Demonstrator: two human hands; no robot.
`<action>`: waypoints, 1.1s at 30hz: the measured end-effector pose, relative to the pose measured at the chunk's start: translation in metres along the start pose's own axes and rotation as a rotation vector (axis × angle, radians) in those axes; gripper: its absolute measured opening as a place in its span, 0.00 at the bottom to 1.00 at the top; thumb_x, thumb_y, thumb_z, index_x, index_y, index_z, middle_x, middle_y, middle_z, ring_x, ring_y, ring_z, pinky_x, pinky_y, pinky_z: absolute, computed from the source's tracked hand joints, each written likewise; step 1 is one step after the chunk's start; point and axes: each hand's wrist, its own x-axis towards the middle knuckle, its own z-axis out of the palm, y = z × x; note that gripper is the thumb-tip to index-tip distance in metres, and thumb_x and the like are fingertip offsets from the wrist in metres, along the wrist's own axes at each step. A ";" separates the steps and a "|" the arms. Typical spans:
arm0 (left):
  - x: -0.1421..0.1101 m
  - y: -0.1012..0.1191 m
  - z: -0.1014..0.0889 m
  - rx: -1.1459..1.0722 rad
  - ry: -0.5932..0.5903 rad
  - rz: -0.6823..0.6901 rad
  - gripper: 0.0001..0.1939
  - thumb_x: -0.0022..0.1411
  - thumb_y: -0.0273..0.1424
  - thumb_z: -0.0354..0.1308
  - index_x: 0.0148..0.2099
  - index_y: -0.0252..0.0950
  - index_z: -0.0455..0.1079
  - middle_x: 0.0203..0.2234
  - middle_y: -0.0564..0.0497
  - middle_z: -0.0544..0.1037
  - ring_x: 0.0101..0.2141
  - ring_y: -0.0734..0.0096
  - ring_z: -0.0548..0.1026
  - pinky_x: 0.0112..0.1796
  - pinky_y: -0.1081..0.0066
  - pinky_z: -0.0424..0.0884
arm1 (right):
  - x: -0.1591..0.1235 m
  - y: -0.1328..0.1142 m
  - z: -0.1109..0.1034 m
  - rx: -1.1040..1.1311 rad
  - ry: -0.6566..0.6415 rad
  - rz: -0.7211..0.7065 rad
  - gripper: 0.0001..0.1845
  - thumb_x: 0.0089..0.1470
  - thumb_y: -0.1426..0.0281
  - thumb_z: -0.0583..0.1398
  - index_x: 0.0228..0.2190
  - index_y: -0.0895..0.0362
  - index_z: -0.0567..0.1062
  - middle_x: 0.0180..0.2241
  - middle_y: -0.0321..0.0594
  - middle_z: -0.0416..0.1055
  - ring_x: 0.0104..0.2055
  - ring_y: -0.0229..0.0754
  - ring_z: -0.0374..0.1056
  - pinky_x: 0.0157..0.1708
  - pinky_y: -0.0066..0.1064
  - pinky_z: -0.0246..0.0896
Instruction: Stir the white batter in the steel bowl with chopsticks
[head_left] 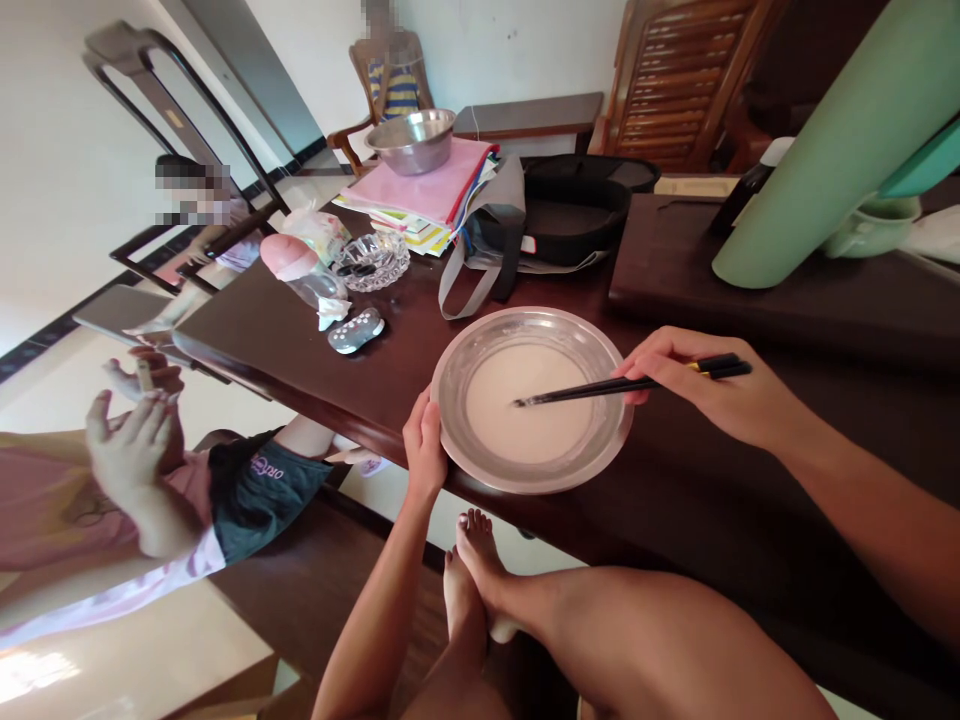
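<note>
A wide metal bowl (457,440) rests at the edge of the dark wooden table (675,500). Inside it is a pale, creamy liquid (517,430) with a smooth surface. My left hand (425,440) grips the bowl's left rim, thumb along the outside. In my right hand (682,385) is a pair of black chopsticks (592,390) with gold bands near the top. Their tips dip into the liquid near the middle of the bowl, and the shafts pass over its right rim.
Behind the bowl lie a grey-black bag (566,220), papers under a pink folder (420,185) with a second metal bowl (412,143), a glass ashtray (373,262) and a small grey item (357,330). A green cylinder (817,160) stands right. Another person's hands (135,430) are at left.
</note>
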 end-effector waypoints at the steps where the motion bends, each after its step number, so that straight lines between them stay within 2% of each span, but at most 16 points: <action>1: 0.000 0.000 0.000 0.000 -0.002 0.003 0.24 0.65 0.45 0.47 0.53 0.36 0.72 0.49 0.46 0.76 0.51 0.59 0.71 0.53 0.66 0.64 | 0.000 0.000 0.000 -0.006 0.026 0.002 0.08 0.53 0.58 0.59 0.25 0.43 0.76 0.29 0.33 0.74 0.31 0.42 0.72 0.36 0.40 0.69; 5: 0.000 0.001 -0.001 0.006 -0.013 0.001 0.23 0.66 0.45 0.47 0.52 0.36 0.73 0.49 0.46 0.76 0.51 0.59 0.72 0.53 0.65 0.64 | -0.001 0.000 -0.002 -0.031 0.114 -0.038 0.12 0.55 0.58 0.57 0.23 0.46 0.75 0.24 0.34 0.72 0.28 0.41 0.70 0.32 0.38 0.67; 8: 0.000 0.001 -0.001 0.008 -0.008 -0.008 0.24 0.65 0.46 0.47 0.52 0.36 0.72 0.49 0.45 0.76 0.51 0.59 0.72 0.53 0.65 0.64 | -0.001 0.000 -0.001 -0.021 0.054 -0.032 0.14 0.56 0.59 0.58 0.24 0.50 0.75 0.23 0.35 0.72 0.28 0.40 0.70 0.32 0.35 0.67; 11: 0.000 0.001 -0.001 0.005 0.003 -0.005 0.24 0.65 0.46 0.48 0.53 0.36 0.72 0.50 0.45 0.76 0.51 0.59 0.71 0.53 0.65 0.64 | -0.001 0.001 0.001 -0.028 0.029 -0.005 0.13 0.54 0.58 0.59 0.26 0.53 0.76 0.29 0.35 0.75 0.30 0.37 0.71 0.34 0.31 0.67; 13: 0.000 0.001 0.000 0.001 0.002 0.001 0.25 0.65 0.46 0.48 0.53 0.35 0.72 0.49 0.45 0.76 0.51 0.59 0.71 0.53 0.66 0.64 | -0.001 0.000 0.002 -0.064 0.083 -0.022 0.13 0.55 0.58 0.59 0.26 0.52 0.77 0.30 0.35 0.75 0.31 0.36 0.70 0.34 0.30 0.67; 16: 0.000 0.001 0.000 -0.010 -0.010 0.012 0.24 0.65 0.45 0.48 0.52 0.35 0.72 0.48 0.46 0.77 0.50 0.60 0.72 0.52 0.66 0.65 | -0.002 -0.001 0.001 -0.070 0.145 -0.064 0.15 0.56 0.59 0.58 0.23 0.51 0.76 0.25 0.35 0.73 0.29 0.37 0.70 0.31 0.30 0.67; 18: 0.000 0.001 0.000 -0.016 -0.013 0.016 0.23 0.65 0.45 0.48 0.52 0.35 0.72 0.48 0.46 0.77 0.50 0.60 0.72 0.52 0.66 0.65 | -0.002 -0.001 0.001 -0.049 0.103 -0.060 0.15 0.56 0.58 0.57 0.22 0.50 0.75 0.24 0.34 0.73 0.30 0.38 0.70 0.31 0.31 0.67; 21: 0.000 0.001 0.000 -0.017 -0.007 0.021 0.23 0.66 0.44 0.47 0.52 0.35 0.73 0.48 0.46 0.77 0.50 0.61 0.72 0.52 0.67 0.65 | -0.001 0.000 0.000 -0.110 0.062 -0.054 0.14 0.56 0.58 0.58 0.25 0.50 0.76 0.29 0.34 0.75 0.34 0.39 0.70 0.35 0.32 0.64; 23: -0.001 0.002 0.000 -0.012 -0.005 0.025 0.23 0.66 0.45 0.47 0.52 0.35 0.73 0.48 0.46 0.77 0.50 0.61 0.72 0.52 0.67 0.65 | -0.001 0.002 0.000 -0.159 0.113 -0.068 0.14 0.56 0.58 0.57 0.26 0.51 0.76 0.31 0.35 0.75 0.34 0.38 0.70 0.36 0.31 0.62; 26: -0.001 0.002 0.000 0.000 -0.006 0.026 0.24 0.65 0.45 0.47 0.52 0.35 0.73 0.48 0.46 0.77 0.50 0.60 0.72 0.52 0.66 0.65 | -0.001 0.002 -0.001 -0.132 0.173 -0.084 0.16 0.57 0.58 0.56 0.23 0.52 0.75 0.26 0.34 0.73 0.31 0.37 0.68 0.33 0.30 0.61; 28: 0.000 0.002 0.000 0.001 -0.006 0.024 0.24 0.65 0.45 0.48 0.52 0.35 0.73 0.49 0.46 0.76 0.51 0.60 0.72 0.52 0.66 0.64 | -0.002 0.001 -0.001 -0.095 0.134 -0.085 0.17 0.57 0.59 0.57 0.22 0.52 0.75 0.24 0.33 0.72 0.29 0.36 0.68 0.32 0.30 0.62; 31: 0.000 0.000 0.000 -0.011 -0.007 0.025 0.23 0.66 0.44 0.47 0.53 0.36 0.72 0.50 0.46 0.76 0.51 0.60 0.71 0.53 0.66 0.64 | -0.002 0.001 0.001 -0.115 0.061 -0.074 0.15 0.56 0.58 0.58 0.25 0.52 0.76 0.28 0.34 0.75 0.33 0.37 0.70 0.35 0.30 0.62; 33: 0.000 0.000 0.000 -0.013 -0.008 0.026 0.23 0.66 0.44 0.47 0.53 0.36 0.72 0.50 0.46 0.76 0.51 0.60 0.71 0.53 0.66 0.64 | -0.003 0.001 0.001 -0.153 0.087 -0.072 0.14 0.56 0.57 0.58 0.26 0.52 0.76 0.31 0.35 0.76 0.35 0.38 0.70 0.36 0.30 0.62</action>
